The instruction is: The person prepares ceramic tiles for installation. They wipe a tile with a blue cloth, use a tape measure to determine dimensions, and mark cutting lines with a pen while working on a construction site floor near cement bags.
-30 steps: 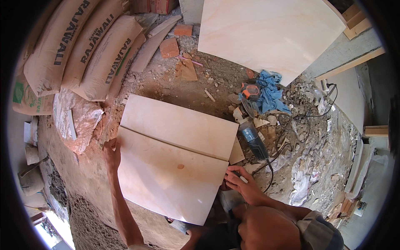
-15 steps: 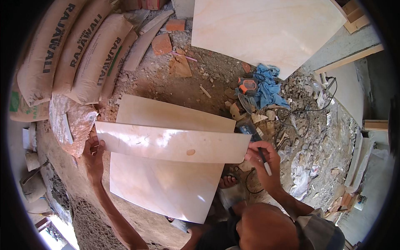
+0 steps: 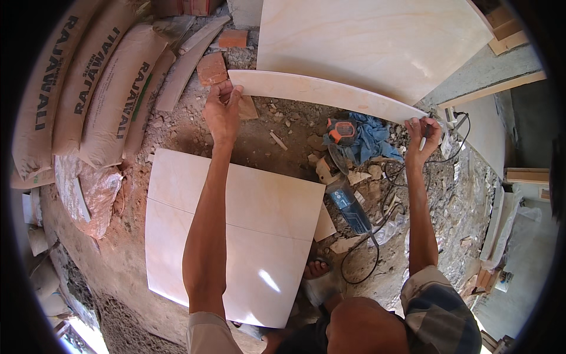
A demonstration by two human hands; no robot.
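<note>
With both arms stretched forward, I hold a long, narrow strip of cream tile (image 3: 318, 93) by its two ends. My left hand (image 3: 221, 115) pinches the left end near a brick. At the other end, my right hand (image 3: 423, 138) grips the strip, with a marker (image 3: 421, 144) also tucked in its fingers, mostly hidden. Below my arms a large cream tile (image 3: 265, 206) lies on the ground, a thin line running across it. An angle grinder (image 3: 349, 206) with a cord rests to its right.
A big cream tile (image 3: 354, 41) stands at the back. Stacked brown cement bags (image 3: 121, 88) are at the left, above a plastic-wrapped bundle (image 3: 88, 197). A blue cloth (image 3: 371, 141) and an orange-and-black tape measure (image 3: 342, 131) lie among rubble. A wooden beam (image 3: 495, 88) is at the right.
Both hands have lifted the strip off the area over the large tile and carried it forward and right, toward the standing tile. The line on the lying tile and the grinder are now uncovered.
</note>
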